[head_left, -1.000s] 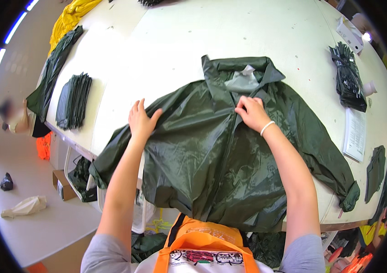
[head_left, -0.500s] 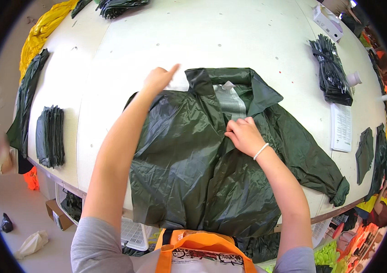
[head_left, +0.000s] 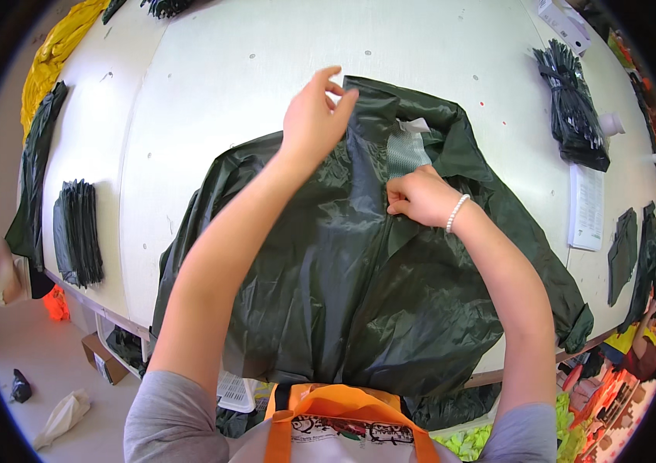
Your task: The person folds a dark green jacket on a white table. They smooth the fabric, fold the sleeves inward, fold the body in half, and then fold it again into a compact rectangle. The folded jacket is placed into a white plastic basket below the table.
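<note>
A dark green waterproof jacket lies front up on the white table, its lower edge hanging at the near side. Its collar points away from me, and a pale mesh lining with a white label shows in the neck opening. My right hand, with a beaded bracelet on the wrist, pinches the front edge of the jacket just below the neck. Beside the left tip of the collar is my left hand, fingers apart and holding nothing that I can see.
Folded dark green pieces are stacked at the left, near yellow fabric. On the right are a tied dark bundle, a printed sheet, a white box and small green pieces. An orange-strapped bag sits against me.
My left hand has moved right to the collar. The jacket's left side is now spread farther left, and its collar lies farther away. My right hand still grips the front edge, slightly farther up.
</note>
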Tool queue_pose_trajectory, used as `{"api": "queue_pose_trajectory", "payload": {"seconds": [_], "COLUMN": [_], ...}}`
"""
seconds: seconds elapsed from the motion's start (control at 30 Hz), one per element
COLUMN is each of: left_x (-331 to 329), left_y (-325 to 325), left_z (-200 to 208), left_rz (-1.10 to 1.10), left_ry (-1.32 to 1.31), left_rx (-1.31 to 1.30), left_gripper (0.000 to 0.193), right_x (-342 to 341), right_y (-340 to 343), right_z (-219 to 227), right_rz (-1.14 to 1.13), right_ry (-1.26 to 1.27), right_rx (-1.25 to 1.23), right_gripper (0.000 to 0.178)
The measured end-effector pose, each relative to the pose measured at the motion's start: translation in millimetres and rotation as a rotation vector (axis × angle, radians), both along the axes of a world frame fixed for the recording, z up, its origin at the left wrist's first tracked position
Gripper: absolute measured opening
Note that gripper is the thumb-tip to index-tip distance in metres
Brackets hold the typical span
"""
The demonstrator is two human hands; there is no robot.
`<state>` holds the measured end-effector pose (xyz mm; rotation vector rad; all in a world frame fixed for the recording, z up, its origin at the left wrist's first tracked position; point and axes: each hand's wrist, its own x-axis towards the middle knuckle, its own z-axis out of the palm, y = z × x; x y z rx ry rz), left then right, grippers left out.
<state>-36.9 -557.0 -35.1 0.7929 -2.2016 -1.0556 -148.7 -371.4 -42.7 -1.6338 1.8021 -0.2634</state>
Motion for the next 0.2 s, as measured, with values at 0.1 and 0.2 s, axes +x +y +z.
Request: {"api": "queue_pose_trajectory", "payload": {"seconds": [0.1,0.2], "left_x": [32,33], "left_y": [52,73], "left_z": [-22,-61], "left_rz": [-0.263,-0.373], "left_ry": [-0.036,-0.3], "left_rx": [-0.384,-0.453], "left_gripper": [0.044,0.053], "right_x": [48,102], "right_y": [9,35], "right_z": [6,-24], "right_rz": [0.027,0.027], "right_ry": [0.225,0.578], "right_rx": [-0.11,-0.24], "right_gripper": [0.014,0.012]}}
